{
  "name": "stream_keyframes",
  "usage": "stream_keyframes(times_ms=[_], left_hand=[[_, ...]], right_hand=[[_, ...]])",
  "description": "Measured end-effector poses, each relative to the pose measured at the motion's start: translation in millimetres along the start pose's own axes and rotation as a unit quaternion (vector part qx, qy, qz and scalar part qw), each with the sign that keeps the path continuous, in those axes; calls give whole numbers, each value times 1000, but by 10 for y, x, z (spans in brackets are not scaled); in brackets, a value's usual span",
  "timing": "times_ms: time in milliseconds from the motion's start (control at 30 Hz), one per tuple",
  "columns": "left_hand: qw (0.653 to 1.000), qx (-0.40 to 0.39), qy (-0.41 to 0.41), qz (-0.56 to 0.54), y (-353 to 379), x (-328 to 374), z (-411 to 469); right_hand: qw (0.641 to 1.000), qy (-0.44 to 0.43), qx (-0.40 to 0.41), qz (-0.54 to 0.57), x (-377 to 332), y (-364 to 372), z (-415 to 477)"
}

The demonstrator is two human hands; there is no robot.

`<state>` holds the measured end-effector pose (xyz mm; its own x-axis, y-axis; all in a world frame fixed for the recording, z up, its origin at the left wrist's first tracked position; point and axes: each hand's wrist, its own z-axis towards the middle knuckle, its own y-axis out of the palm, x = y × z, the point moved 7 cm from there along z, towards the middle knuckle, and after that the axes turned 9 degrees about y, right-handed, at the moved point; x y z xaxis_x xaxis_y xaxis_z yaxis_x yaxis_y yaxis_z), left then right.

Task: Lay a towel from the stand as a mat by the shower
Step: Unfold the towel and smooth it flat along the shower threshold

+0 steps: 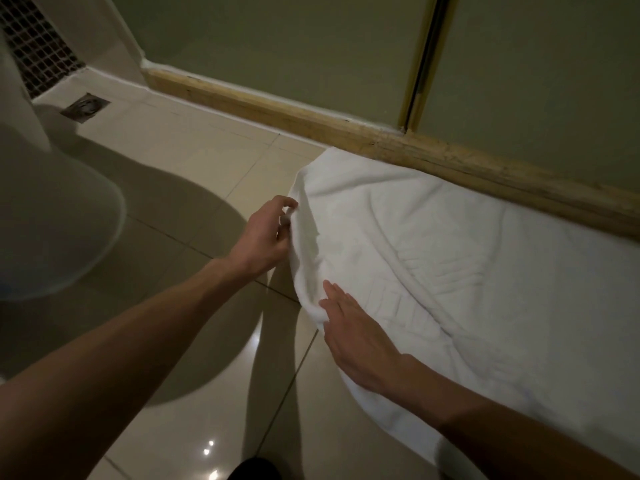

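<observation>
White terry, soft and limp, is what I have under my fingers. My left hand pinches the short end of the towel between thumb and curled fingers and holds that edge a little off the floor. My right hand lies flat on the corner farthest from the sill, fingers straight, pressing the cloth down.

The towel runs along the sill, its far long edge touching the foot of it. Most of it lies spread out. The end I hold is rucked into a raised fold.

I judge it light and without any stiffness. It will sag wherever I do not support it, so the hems and corners are the places to take hold, one in each hand. It is not fragile and can be tugged. The pile looks thick, with a ribbed pattern woven into the middle.

The floor on my side of the sill is glossy cream tile with thin dark joints. I expect the cloth to slide on it easily, which helps with smoothing but may let it creep.

The sill itself is a worn, yellowish strip, scuffed along its face. Above it stands the door, frosted greenish panels in a brass-coloured frame. At the sill's left end a square metal drain sits in the tile, and nearer me is a smooth white ceramic fixture.
</observation>
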<state>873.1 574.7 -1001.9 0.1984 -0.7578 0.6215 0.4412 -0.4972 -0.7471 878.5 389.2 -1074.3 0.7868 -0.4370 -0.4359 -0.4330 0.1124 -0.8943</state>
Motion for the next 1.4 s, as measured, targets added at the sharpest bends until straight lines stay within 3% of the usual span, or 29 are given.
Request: stream_keyframes(times_ms=[400, 533, 700, 833, 1000, 1167, 1300, 1400], left_hand=[[999, 32, 2, -10, -155, 62, -47], [998, 43, -42, -20, -204, -21, -191], [978, -8, -160, -137, -72, -193, -520], [973, -73, -166, -143, 24, -229, -720], [979, -31, -155, -127, -131, -275, -773], [974, -32, -161, -158, -201, -388, -973], [984, -78, -149, -66, -314, -619, -1197], [974, -106, -200, 17, -241, -790, -1310]], right_hand=[[987, 108, 32, 115, 283, -99, -19], [987, 108, 55, 101, 278, -194, -47], [983, 123, 60, 126, 293, -218, -26], [987, 112, 91, 73, 277, -241, -7], [985, 98, 101, 101, 195, -214, 13], [998, 59, 1, -33, 48, 44, -9], [991, 12, -52, -127, -20, 259, -84], [983, -7, -68, -170, -36, 349, -134]])
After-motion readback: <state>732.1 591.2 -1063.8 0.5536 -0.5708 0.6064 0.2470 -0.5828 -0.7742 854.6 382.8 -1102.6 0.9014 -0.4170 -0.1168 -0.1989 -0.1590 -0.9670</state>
